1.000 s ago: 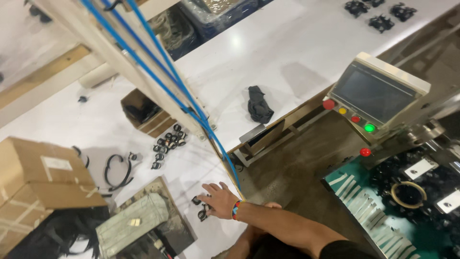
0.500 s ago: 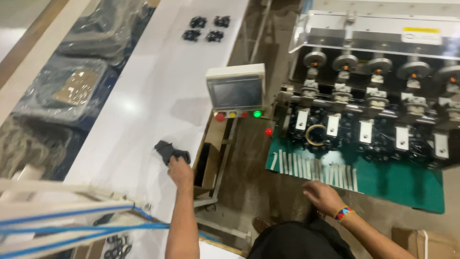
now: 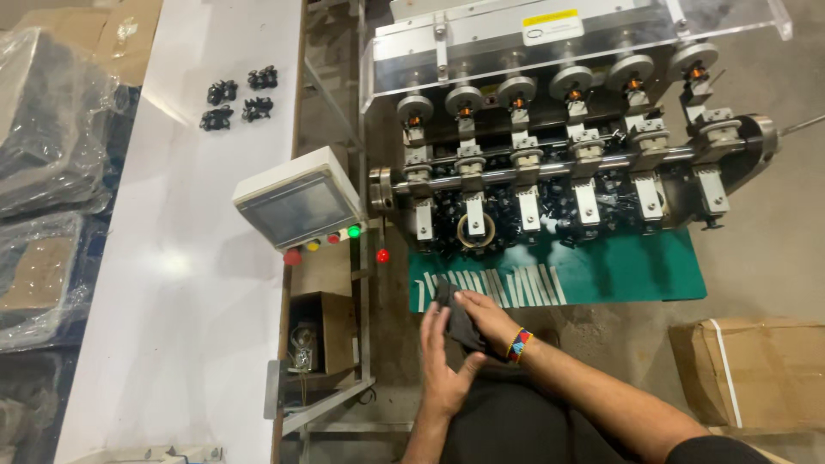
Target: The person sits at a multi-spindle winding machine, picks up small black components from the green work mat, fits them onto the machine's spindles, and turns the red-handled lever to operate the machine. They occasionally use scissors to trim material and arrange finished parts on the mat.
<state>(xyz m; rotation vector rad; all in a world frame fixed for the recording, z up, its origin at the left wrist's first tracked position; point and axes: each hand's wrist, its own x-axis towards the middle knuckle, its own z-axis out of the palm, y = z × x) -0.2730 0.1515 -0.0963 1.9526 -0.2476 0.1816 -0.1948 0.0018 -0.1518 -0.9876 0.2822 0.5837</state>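
Head view: left hand (image 3: 444, 365) and right hand (image 3: 483, 314) now grip the dark cloth (image 3: 458, 320), lifted off the white table (image 3: 185, 258).

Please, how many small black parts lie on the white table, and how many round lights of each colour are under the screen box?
Small black parts: 4
Red lights: 3
Yellow light: 1
Green light: 1
Total: 9

Both hands meet over a dark cloth (image 3: 460, 320): the left hand (image 3: 445, 365) cups it below, the right hand (image 3: 486, 314) presses on top. Just beyond lies a green mat (image 3: 619, 271) under a winding machine (image 3: 567, 163).
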